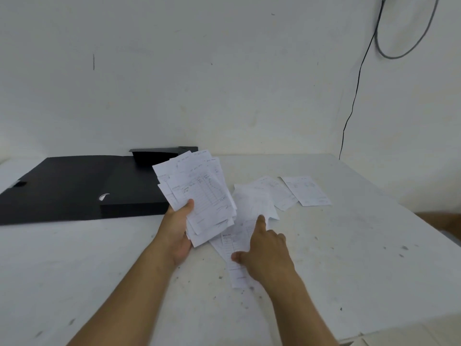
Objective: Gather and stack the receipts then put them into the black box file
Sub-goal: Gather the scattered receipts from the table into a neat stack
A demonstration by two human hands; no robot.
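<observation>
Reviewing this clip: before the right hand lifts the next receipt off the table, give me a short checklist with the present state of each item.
1. Left hand has a firm hold on the gathered receipts: ok, thumb clamps the fanned bundle.
2. Bundle squared into a neat stack: not ok, the edges are splayed.
3. Right hand is on the next receipt: ok, fingers press on it.
4. All loose receipts gathered: not ok, several lie on the table, including a far receipt to the right.
5. Black box file ready to receive: cannot tell; it lies beside the bundle, whether it is open is unclear.
</observation>
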